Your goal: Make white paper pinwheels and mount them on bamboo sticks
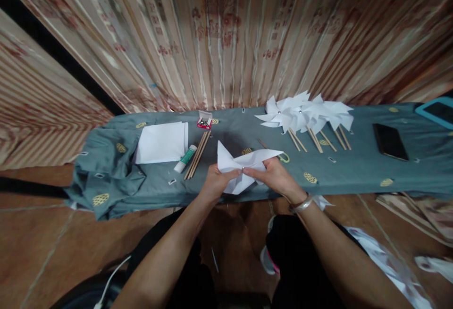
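Observation:
A white paper pinwheel [244, 160] is held up over the front edge of the cloth-covered table, between both my hands. My left hand [218, 180] is closed on its left side, the thumb pressing near the centre. From the other side my right hand [274, 175] grips it too, its thumb tip meeting the left one at a small shiny pin [243, 171]. The fingers behind the paper are hidden. Just beyond my right hand, the green handle of scissors [284, 157] shows partly under the paper.
Left of my hands lie wooden sticks [197, 155], a glue stick [185, 159], a small red box of pins [205, 120] and white paper sheets [163, 143]. Finished pinwheels [304, 113] lie at the back right. Farther right are a dark phone [390, 141] and a blue-framed tablet [437, 113].

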A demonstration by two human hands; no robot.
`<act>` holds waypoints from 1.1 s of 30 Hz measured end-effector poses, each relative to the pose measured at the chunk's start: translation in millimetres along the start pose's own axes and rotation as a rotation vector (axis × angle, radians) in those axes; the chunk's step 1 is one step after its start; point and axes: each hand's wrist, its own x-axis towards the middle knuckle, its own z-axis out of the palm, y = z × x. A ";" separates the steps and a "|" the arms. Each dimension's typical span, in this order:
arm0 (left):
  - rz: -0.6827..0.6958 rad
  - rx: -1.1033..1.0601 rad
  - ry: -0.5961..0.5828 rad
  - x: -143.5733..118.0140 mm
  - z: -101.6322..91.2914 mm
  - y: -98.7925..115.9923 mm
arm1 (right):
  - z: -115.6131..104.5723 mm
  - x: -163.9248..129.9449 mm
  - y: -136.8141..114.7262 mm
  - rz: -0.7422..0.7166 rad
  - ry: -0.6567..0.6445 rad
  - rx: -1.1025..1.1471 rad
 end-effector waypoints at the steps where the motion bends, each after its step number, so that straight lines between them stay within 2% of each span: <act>1: -0.008 -0.003 -0.005 -0.8 -0.1 -0.8 | 0.3 -0.4 0.3 0.003 -0.004 0.014; 14: 0.036 0.035 -0.035 -4.8 -7.6 -5.4 | 7.7 -4.1 8.7 0.084 0.038 0.157; 20: 0.074 0.041 -0.061 -10.9 -9.3 -7.0 | 5.5 -5.2 6.8 0.063 0.062 0.127; 24: 0.193 0.060 -0.138 -4.5 -23.2 3.6 | -3.3 -10.7 0.2 0.063 0.120 0.191; 25: 0.245 0.064 -0.120 0.0 -29.3 7.7 | -6.7 -12.8 -1.3 0.069 0.143 0.201; 27: 0.334 0.222 -0.033 12.2 -43.6 15.7 | -14.0 -17.6 -3.1 0.077 0.180 0.205; 29: 0.502 0.581 0.131 26.4 -57.5 21.9 | -20.7 -23.0 -2.8 0.074 0.197 0.179; 30: 0.585 0.792 0.177 33.2 -63.1 23.8 | -23.5 -25.9 -2.0 0.070 0.197 0.156; 33: 0.708 1.262 0.194 49.5 -71.3 26.0 | -29.7 -34.5 2.1 0.052 0.175 0.082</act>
